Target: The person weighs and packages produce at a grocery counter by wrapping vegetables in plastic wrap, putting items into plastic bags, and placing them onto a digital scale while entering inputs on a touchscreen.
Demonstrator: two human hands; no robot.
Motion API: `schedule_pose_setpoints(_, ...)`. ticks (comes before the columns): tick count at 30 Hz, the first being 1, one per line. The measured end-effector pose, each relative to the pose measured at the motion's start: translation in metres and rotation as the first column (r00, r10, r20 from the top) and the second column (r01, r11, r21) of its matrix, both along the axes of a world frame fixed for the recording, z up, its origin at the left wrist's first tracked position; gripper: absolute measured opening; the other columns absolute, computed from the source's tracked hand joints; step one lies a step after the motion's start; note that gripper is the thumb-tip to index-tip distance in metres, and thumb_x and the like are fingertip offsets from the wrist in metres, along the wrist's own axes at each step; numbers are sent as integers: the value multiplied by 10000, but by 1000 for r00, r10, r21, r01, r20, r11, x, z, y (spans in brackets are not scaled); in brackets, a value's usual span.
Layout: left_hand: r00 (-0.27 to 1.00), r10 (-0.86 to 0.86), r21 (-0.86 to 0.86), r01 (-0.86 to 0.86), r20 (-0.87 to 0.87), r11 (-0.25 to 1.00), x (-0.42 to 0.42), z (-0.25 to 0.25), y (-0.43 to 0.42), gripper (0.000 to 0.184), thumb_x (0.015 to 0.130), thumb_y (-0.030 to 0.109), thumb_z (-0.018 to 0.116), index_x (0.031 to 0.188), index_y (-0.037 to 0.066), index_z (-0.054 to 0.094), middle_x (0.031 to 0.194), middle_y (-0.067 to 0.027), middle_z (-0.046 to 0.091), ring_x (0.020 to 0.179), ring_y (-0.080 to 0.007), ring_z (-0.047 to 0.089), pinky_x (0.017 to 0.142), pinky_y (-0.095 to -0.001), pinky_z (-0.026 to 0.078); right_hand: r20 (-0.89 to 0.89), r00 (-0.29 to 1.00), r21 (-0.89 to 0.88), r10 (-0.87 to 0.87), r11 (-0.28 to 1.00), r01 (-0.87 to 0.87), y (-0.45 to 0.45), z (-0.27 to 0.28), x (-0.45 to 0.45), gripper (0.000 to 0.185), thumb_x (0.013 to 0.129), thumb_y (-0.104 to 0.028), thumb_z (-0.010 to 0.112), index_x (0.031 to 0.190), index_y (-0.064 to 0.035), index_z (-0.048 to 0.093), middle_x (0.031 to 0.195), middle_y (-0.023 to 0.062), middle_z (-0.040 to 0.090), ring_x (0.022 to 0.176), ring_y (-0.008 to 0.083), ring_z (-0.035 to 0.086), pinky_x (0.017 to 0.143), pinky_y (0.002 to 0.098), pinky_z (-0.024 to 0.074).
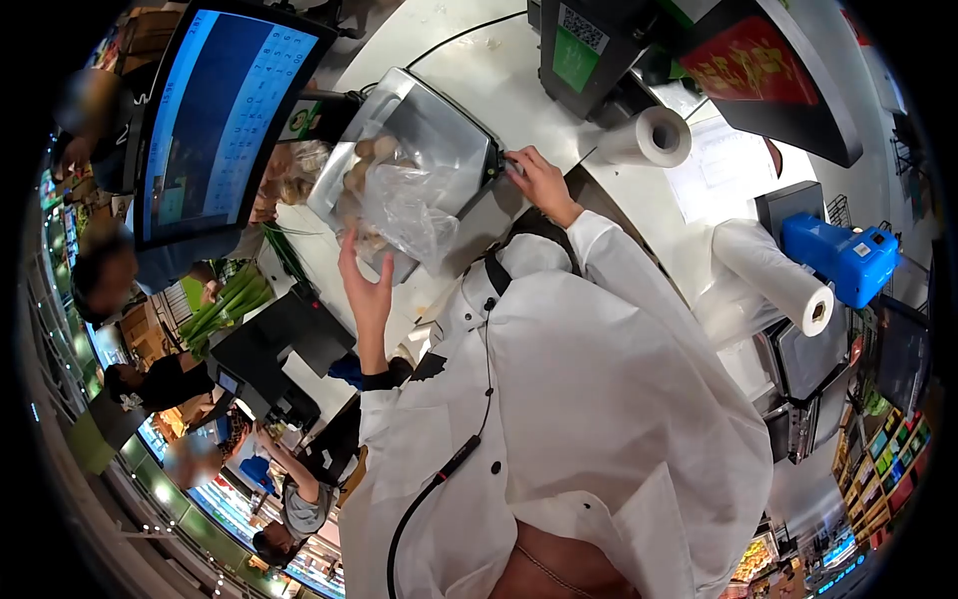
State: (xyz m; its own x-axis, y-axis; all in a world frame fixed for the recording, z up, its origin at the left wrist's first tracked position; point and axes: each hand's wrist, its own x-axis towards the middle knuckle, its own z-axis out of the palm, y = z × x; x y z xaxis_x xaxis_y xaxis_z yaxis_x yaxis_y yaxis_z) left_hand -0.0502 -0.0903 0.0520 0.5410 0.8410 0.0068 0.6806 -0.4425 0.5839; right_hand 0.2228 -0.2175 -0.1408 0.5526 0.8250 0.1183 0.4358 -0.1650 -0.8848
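A clear plastic bag (411, 215) with several round, tan food items (356, 180) lies on the metal weighing scale (446, 132). The kind of food is hard to make out through the plastic. At the bag's near left side is my left hand (369, 290), thumb and fingers apart; whether the fingertips touch the bag is unclear. My right hand (544, 187) reaches to the scale's right edge, fingers extended over a small dark part there, with nothing visible held.
A large screen (215, 120) stands left of the scale. To the right are plastic bag rolls (649, 138), a blue device (843, 258) and a dark machine with a QR code (589, 50). Green vegetables (225, 304) and other people are on the left.
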Motion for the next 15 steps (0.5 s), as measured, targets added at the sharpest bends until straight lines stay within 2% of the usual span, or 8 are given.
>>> schedule_pose_setpoints(2, 1000, -2, -13, 2, -2, 1000, -3, 1, 2, 623, 819, 132, 695, 1357, 16, 402, 1368, -161, 447, 1271, -288, 423, 1057, -392, 338, 120, 992, 2, 29, 1000, -30, 2, -1, 1, 239, 830, -154, 654, 1053, -108, 582, 960, 56, 548, 747, 270, 606, 628, 373, 496)
schedule_pose_setpoints(5, 1000, -7, -20, 6, -26, 1000, 3, 2, 2, 675, 800, 124, 706, 1375, 12, 371, 1393, -165, 413, 1293, -301, 391, 1075, -398, 312, 142, 988, 64, 60, 995, -70, 3, -7, 6, 157, 836, -157, 654, 966, -84, 604, 921, 68, 544, 749, 267, 608, 619, 372, 490)
schedule_pose_setpoints(6, 996, -72, 43, 74, -43, 996, 10, 6, 2, 744, 761, 116, 722, 1391, 11, 342, 1417, -175, 378, 1319, -325, 349, 1090, -408, 286, 144, 987, 68, 74, 994, -84, 2, -3, 9, 157, 836, -157, 654, 966, -84, 604, 921, 68, 544, 749, 267, 608, 619, 372, 490)
schedule_pose_setpoints(8, 991, -117, 109, 124, -67, 986, 20, 9, 3, 813, 722, 109, 739, 1408, 10, 313, 1441, -184, 344, 1345, -349, 308, 1105, -417, 261, -31, 994, 24, -106, 994, 107, -8, 10, 13, 119, 844, -147, 652, 916, -64, 607, 888, 87, 541, 720, 255, 605, 610, 344, 485)
schedule_pose_setpoints(10, 961, -223, 201, 254, -163, 946, 34, 6, 14, 939, 627, 101, 776, 1418, 1, 278, 1495, -199, 242, 1390, -390, 201, 1129, -483, 186, -199, 959, 26, -204, 977, 213, -29, -3, 20, 135, 855, -141, 645, 945, -49, 605, 870, 90, 536, 666, 207, 578, 600, 299, 469)
schedule_pose_setpoints(12, 957, -187, 236, 239, -222, 942, 57, 2, 22, 992, 576, 77, 770, 1428, 1, 267, 1504, -204, 219, 1403, -393, 172, 1133, -512, 159, -143, 967, -51, -213, 977, 207, -53, 10, 23, 130, 862, -117, 642, 951, -30, 605, 860, 75, 537, 647, 149, 535, 601, 254, 450)
schedule_pose_setpoints(14, 942, -187, 292, 269, -279, 918, 76, -7, 33, 976, 573, 24, 726, 1433, 25, 264, 1514, -195, 199, 1404, -408, 153, 1131, -518, 158, -292, 928, 4, -232, 970, 244, -65, 20, 17, 151, 863, -96, 649, 985, -24, 598, 858, 49, 536, 679, 116, 520, 616, 228, 443)
schedule_pose_setpoints(15, 945, -177, 323, 265, -276, 909, 86, -11, 40, 915, 568, -4, 694, 1403, 31, 321, 1494, -190, 246, 1398, -389, 185, 1133, -512, 156, -342, 916, 7, -208, 974, 224, -69, 21, 16, 187, 867, -90, 647, 1028, -20, 581, 871, 41, 543, 702, 109, 524, 628, 222, 443)
